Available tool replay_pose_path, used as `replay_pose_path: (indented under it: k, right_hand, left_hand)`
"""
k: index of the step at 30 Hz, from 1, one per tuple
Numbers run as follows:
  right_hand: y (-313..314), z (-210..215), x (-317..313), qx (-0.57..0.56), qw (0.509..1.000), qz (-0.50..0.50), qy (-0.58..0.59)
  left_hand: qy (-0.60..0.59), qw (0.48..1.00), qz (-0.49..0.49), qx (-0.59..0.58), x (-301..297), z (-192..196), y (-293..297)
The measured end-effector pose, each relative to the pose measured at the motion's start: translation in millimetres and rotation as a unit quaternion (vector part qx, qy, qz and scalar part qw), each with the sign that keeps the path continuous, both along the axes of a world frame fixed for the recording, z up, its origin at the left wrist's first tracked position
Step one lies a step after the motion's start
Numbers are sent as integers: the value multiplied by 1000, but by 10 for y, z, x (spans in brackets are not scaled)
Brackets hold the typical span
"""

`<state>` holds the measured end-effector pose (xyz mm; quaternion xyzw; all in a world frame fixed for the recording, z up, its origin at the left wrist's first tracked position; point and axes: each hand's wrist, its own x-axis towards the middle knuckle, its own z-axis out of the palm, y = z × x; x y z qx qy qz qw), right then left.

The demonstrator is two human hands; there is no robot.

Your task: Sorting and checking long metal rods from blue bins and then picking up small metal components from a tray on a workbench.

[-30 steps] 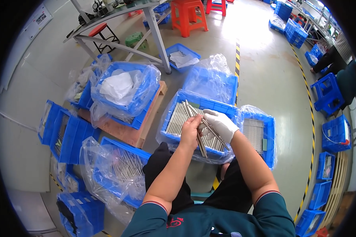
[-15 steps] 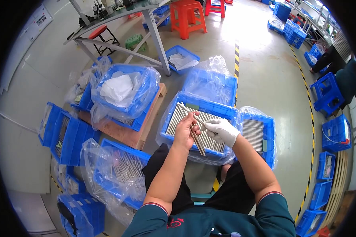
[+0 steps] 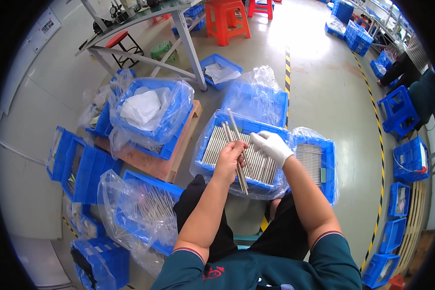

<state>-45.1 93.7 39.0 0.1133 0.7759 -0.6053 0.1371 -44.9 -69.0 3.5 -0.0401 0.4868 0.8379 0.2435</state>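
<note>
My left hand [image 3: 231, 153], bare, is closed around several thin metal rods [image 3: 242, 180] held over a plastic-lined blue crate. One rod [image 3: 233, 122] leans at a different angle from the others, its upper end beyond my fingers. Just right of them, my right hand [image 3: 272, 148] wears a white glove; its fingers point toward the rods without visibly gripping one, and look loosely extended. Beneath both hands, the blue crate [image 3: 263, 129] holds a row of similar rods [image 3: 213, 150] lying side by side.
More rods fill a blue crate [image 3: 327, 180] at the right and a bagged crate [image 3: 130, 220] at the lower left. Stacked crates [image 3: 171, 123] stand on a wooden pallet [image 3: 176, 162]. A table leg [image 3: 192, 53] and red stool [image 3: 227, 21] are farther off; a person sits far right.
My gloved right hand has come off the rod it was pinching and shifted slightly up and right. That rod has swung to a steeper angle, while the left hand keeps its hold.
</note>
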Motion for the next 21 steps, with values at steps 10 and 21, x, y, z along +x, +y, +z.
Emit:
replay_pose_path:
  k: [10,21]
  right_hand:
    - [349,-562,-403,12,955,-123,269]
    - [299,36,-7,-178,979,-89,-53]
  left_hand:
    - [-63,974,-219,5,242,-22,202]
    - [-55,975,-154,149,109,14,123]
